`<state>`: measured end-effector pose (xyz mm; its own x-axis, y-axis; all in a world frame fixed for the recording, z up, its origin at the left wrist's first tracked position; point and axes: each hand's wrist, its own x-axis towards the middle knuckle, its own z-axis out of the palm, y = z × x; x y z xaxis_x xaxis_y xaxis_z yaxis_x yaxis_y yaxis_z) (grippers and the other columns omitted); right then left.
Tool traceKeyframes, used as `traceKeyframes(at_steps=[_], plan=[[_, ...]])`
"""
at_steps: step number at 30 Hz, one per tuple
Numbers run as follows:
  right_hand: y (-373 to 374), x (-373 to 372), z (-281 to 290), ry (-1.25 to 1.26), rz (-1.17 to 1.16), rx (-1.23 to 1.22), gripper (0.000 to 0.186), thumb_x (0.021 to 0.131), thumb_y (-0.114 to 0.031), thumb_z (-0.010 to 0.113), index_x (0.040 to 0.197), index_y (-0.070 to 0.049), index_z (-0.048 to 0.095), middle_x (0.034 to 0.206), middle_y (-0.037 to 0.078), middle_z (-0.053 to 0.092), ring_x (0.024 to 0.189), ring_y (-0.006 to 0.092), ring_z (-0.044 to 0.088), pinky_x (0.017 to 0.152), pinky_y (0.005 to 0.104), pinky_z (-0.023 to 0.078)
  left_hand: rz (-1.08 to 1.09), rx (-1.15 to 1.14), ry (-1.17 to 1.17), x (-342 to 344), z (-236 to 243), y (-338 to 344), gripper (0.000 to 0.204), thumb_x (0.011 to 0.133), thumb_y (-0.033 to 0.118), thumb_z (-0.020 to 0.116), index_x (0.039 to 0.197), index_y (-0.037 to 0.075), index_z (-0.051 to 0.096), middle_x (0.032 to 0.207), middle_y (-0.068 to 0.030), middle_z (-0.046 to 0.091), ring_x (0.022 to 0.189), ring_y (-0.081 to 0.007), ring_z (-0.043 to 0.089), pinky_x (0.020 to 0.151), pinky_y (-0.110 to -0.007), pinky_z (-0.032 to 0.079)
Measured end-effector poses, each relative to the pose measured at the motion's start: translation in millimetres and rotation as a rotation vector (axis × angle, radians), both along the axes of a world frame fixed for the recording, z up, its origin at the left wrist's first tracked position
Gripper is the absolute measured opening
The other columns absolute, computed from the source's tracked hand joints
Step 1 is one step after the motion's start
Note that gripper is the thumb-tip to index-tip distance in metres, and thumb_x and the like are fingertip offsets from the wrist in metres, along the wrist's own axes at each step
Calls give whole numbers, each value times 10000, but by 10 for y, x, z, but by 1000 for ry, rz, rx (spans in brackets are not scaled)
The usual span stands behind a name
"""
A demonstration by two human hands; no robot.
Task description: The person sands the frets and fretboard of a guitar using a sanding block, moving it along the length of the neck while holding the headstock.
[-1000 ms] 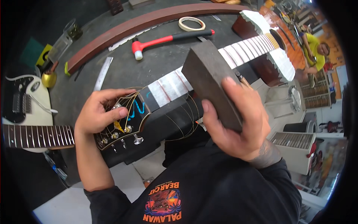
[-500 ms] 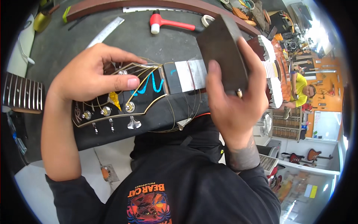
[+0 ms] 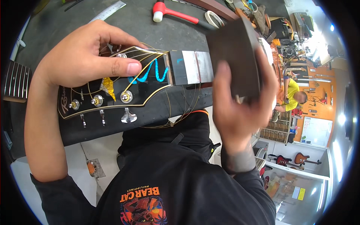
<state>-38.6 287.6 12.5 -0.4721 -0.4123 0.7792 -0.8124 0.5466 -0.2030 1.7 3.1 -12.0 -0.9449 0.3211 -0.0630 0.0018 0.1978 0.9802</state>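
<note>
A black guitar headstock [image 3: 150,95] with cream edging, blue and yellow inlay and metal tuners lies on the dark bench. My left hand [image 3: 84,56] is closed around its far edge, thumb across the face beside the loose gold strings [image 3: 144,69]. In my right hand [image 3: 238,116] is a dark rectangular block [image 3: 234,56], tilted above the neck, thumb on one side and fingers on the other. Between nut and block, silvery masking strips [image 3: 190,67] cover the fretboard on both sides of a fret. The block hides the neck behind it; whether it touches the frets I cannot tell.
A red mallet [image 3: 178,15] and a tape roll [image 3: 213,18] lie beyond the neck. A metal ruler [image 3: 108,10] is at the far left, another fretted neck [image 3: 17,80] at the left edge. Loose string ends hang toward my lap. Another person [image 3: 290,95] sits at the right.
The whole view has shifted, bringing the headstock lower left in the picture. Both hands keep their hold; the block appears slightly farther right and more upright.
</note>
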Motion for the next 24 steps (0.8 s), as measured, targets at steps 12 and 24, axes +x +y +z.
traceKeyframes(at_steps=[12,24], plan=[[-110,-87,207,21,-9,222,622,792,41,818,1341,85,530,1290,199,624,1089,258,676,932,338,568,17,2,88,-20,-70,7,570,809,333,816,1196,-67,693,964,-123,743,809,-111,672,731,-249,538],[1,101,221,155,-19,334,574,791,44,817,1310,76,572,1281,188,659,1119,259,670,939,334,546,45,54,269,74,-144,96,582,810,357,812,1180,-76,695,962,-141,744,835,-135,695,752,-265,554]])
